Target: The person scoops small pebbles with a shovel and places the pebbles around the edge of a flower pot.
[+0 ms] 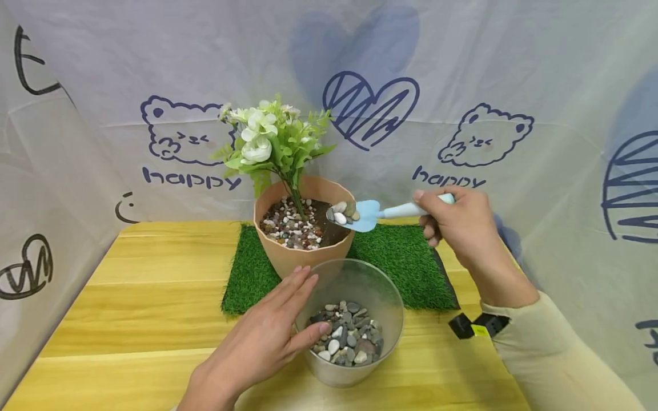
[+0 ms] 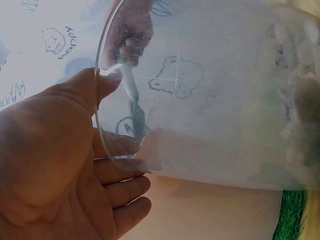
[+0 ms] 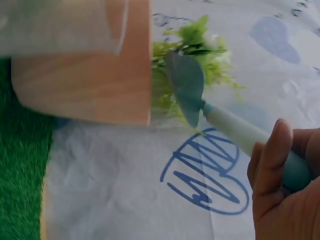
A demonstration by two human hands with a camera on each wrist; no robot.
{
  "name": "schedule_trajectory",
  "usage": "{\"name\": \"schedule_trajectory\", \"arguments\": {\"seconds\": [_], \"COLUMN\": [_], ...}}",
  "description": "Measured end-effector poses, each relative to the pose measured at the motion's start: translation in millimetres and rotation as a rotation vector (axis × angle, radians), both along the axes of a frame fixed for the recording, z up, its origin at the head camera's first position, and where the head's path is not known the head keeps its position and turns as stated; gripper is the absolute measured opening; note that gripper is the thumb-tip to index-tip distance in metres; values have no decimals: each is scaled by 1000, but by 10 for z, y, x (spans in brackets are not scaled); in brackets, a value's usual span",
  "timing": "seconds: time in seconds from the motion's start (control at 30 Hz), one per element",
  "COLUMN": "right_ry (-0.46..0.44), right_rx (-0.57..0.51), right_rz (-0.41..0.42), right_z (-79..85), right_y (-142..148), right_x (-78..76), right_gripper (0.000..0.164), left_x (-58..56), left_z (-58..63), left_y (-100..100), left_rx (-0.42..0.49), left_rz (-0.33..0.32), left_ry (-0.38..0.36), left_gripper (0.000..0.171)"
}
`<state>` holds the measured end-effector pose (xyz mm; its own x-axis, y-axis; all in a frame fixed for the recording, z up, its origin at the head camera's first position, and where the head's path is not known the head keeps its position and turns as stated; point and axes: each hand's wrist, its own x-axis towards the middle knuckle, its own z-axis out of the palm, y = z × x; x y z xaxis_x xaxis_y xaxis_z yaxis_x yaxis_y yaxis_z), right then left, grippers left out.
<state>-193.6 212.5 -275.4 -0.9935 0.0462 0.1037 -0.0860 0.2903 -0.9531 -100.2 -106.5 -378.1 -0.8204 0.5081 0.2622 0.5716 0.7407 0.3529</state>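
In the head view, my right hand grips the pale handle of a small blue garden trowel. Grey and white pebbles lie on its blade, over the right rim of a peach flowerpot. White flowers with green leaves stand in the pot, with small mixed gravel about the stems and bare dark soil at right. My left hand holds the near-left rim of a clear plastic bucket, thumb inside and fingers along the outside. Pebbles cover the bucket's bottom.
A green turf mat lies under the pot on the yellow wood-grain table. White cloth printed with bears and hearts hangs behind and at both sides. The bucket stands just in front of the pot.
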Motion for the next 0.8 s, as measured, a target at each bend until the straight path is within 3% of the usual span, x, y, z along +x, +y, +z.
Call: {"name": "schedule_trajectory", "arguments": {"seconds": [0.2,0.37,0.6,0.8], "right_ry": [36,34,43,87], "right_rx": [234,255,294,450], "right_rz": [-67,-84,-123,-162], "right_z": [58,62,53,60], "right_y": [-281,-421,-532,-608], "right_x": [-294,-437,-525,-525], "right_gripper": [35,31,27,28], "left_x": [6,4,-1,-4], "left_z": [-5,-4,-9,-13], "left_y": [-5,0,2,6], "left_rx": [4,2,6,11], "left_rz": [4,4,6,2], "left_ry": [-3,0,-4,-5], "left_gripper": [82,82,82,81]}}
